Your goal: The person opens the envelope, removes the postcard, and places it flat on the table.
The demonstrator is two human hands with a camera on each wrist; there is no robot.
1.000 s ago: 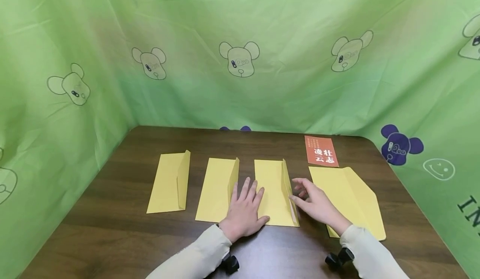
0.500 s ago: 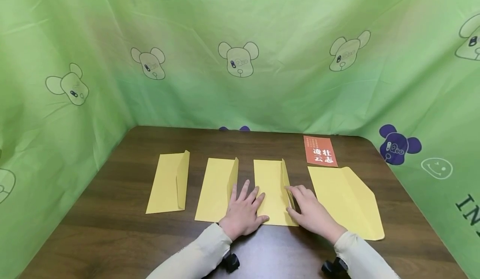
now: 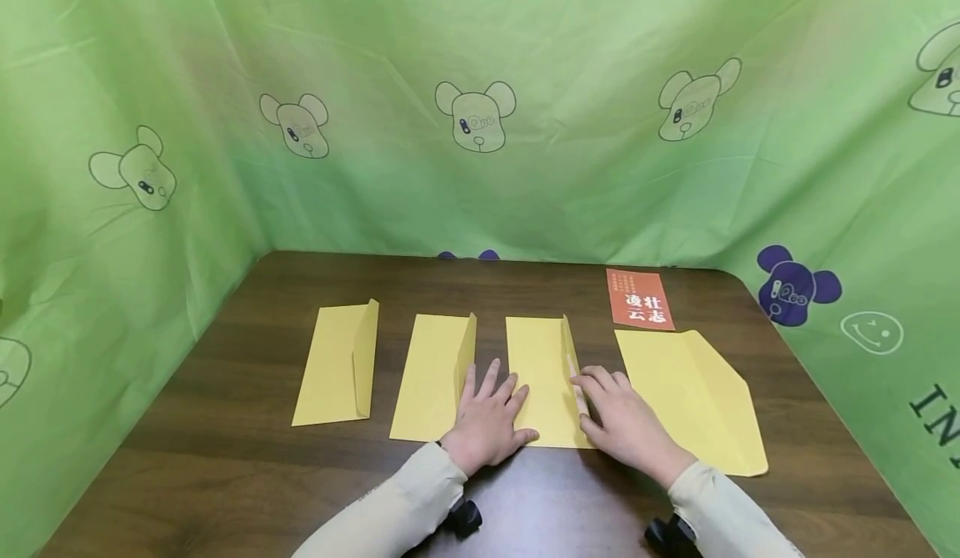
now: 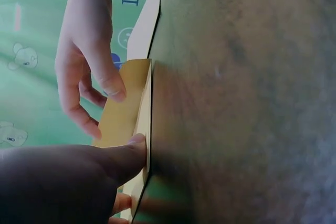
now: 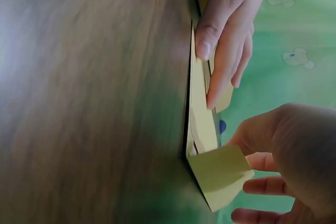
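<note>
Third in the row, a yellow paper envelope [image 3: 536, 383] lies on the table under both hands. My left hand [image 3: 490, 420] rests with fingers spread at its left edge, the thumb pressing near the bottom. The envelope's side flap [image 5: 218, 174] stands raised, showing a pale strip along its fold. Loosely bent fingers of my right hand [image 3: 626, 424] touch the flap's edge; in the left wrist view its thumb [image 4: 107, 77] overlaps the flap. To the left lie two more yellow envelopes, one far left [image 3: 330, 366] and one beside my left hand [image 3: 431, 374], flaps partly raised.
Right of my right hand lies a yellow envelope [image 3: 697, 399] with its flap spread flat. A red card [image 3: 640, 299] with white characters sits behind it. The brown wooden table [image 3: 225, 491] is bordered by a green curtain [image 3: 480, 191] with printed bear heads.
My right hand has moved left from beside the third envelope onto its flap. More of the pale strip inside the flap shows than half a second ago. My left hand stays in place.
</note>
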